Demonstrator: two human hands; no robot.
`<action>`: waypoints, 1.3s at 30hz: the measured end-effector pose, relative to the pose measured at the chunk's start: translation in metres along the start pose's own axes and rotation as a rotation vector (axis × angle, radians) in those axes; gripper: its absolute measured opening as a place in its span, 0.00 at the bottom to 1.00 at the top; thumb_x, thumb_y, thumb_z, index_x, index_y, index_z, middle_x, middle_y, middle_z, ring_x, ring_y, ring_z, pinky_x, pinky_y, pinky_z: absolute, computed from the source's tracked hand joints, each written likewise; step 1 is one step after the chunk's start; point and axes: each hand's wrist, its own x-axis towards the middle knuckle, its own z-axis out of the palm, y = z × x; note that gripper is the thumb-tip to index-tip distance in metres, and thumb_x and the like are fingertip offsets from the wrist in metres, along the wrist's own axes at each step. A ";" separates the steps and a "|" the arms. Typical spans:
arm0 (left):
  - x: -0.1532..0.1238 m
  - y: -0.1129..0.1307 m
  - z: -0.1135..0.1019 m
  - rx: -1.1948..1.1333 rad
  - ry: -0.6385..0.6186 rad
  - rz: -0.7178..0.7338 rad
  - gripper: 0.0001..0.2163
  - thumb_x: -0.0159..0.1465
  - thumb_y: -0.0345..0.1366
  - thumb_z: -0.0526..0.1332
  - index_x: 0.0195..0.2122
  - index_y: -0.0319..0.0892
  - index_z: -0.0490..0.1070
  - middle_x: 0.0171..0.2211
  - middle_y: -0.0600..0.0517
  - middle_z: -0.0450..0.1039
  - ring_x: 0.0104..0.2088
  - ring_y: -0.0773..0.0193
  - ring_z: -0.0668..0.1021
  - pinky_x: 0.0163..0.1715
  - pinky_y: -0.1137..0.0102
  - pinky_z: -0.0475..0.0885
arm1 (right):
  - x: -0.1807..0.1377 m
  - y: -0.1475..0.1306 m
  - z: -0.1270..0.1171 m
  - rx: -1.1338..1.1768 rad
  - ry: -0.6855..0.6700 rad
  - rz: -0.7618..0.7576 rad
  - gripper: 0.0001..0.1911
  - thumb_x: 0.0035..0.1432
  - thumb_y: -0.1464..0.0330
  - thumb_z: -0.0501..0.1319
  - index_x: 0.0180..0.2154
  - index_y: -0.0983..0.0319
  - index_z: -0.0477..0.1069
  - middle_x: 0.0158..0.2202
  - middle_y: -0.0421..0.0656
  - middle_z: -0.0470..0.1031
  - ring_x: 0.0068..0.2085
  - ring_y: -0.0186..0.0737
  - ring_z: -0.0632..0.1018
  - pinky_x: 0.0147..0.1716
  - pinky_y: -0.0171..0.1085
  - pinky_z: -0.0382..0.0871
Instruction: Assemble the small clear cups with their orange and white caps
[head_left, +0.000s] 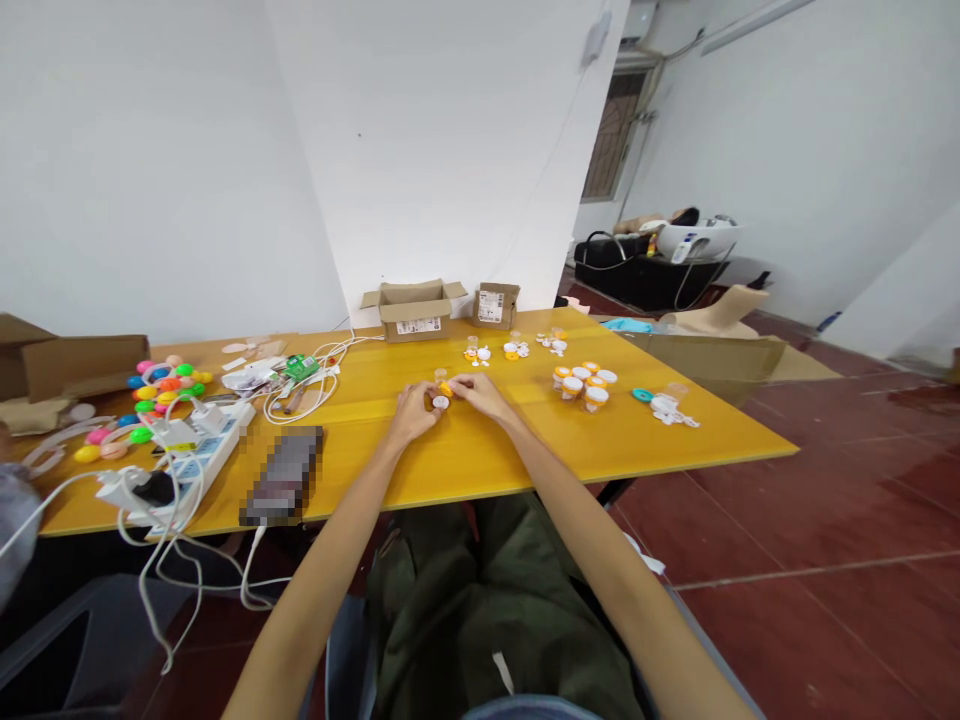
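Note:
My left hand [412,413] is closed on a small white round piece [441,403], low over the yellow table. My right hand [480,394] pinches a small orange piece [445,388] against or just beside the white one; whether the two are joined I cannot tell. Just behind my fingertips stands a small clear cup [439,376]. To the right, several small jars [579,384] with white and orange lids stand in a cluster. Beyond my hands lie loose white and orange parts [480,354], with more white parts [517,350] to their right.
A teal ring [643,395] and a heap of white parts [673,409] lie at the table's right. Two cardboard boxes [416,312] stand by the wall. On the left are a phone [285,476], a power strip [202,462], tangled white cables and coloured balls [166,385].

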 end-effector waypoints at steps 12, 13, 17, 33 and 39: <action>0.000 -0.003 0.002 -0.018 0.014 0.004 0.14 0.54 0.31 0.66 0.43 0.45 0.75 0.36 0.51 0.80 0.45 0.55 0.79 0.50 0.61 0.71 | -0.001 0.003 0.002 0.013 -0.031 -0.018 0.10 0.54 0.63 0.66 0.35 0.62 0.81 0.37 0.44 0.83 0.41 0.45 0.81 0.46 0.43 0.74; 0.000 -0.003 0.002 -0.020 0.012 0.003 0.14 0.54 0.31 0.66 0.43 0.45 0.75 0.36 0.51 0.80 0.45 0.55 0.79 0.50 0.60 0.71 | -0.001 0.003 0.001 0.012 -0.030 -0.017 0.10 0.54 0.63 0.66 0.35 0.62 0.81 0.37 0.44 0.83 0.41 0.45 0.81 0.46 0.43 0.74; 0.000 -0.001 0.001 -0.021 0.011 -0.011 0.14 0.54 0.31 0.66 0.43 0.45 0.75 0.37 0.50 0.80 0.46 0.54 0.78 0.50 0.59 0.70 | -0.001 0.004 0.001 0.005 -0.029 -0.016 0.10 0.55 0.63 0.66 0.35 0.62 0.81 0.37 0.44 0.84 0.42 0.46 0.82 0.47 0.44 0.74; -0.001 -0.002 0.002 -0.053 0.027 0.004 0.12 0.55 0.32 0.66 0.41 0.46 0.75 0.36 0.51 0.80 0.45 0.55 0.79 0.50 0.59 0.71 | 0.000 0.007 0.001 0.000 -0.057 -0.015 0.09 0.56 0.64 0.66 0.38 0.60 0.82 0.42 0.45 0.84 0.46 0.47 0.82 0.52 0.47 0.74; -0.001 0.001 0.001 -0.063 0.022 -0.005 0.12 0.54 0.31 0.66 0.41 0.46 0.75 0.36 0.52 0.80 0.45 0.55 0.79 0.51 0.58 0.71 | 0.000 0.004 0.002 -0.030 -0.054 -0.037 0.11 0.56 0.62 0.65 0.38 0.60 0.82 0.42 0.44 0.84 0.46 0.47 0.81 0.52 0.46 0.73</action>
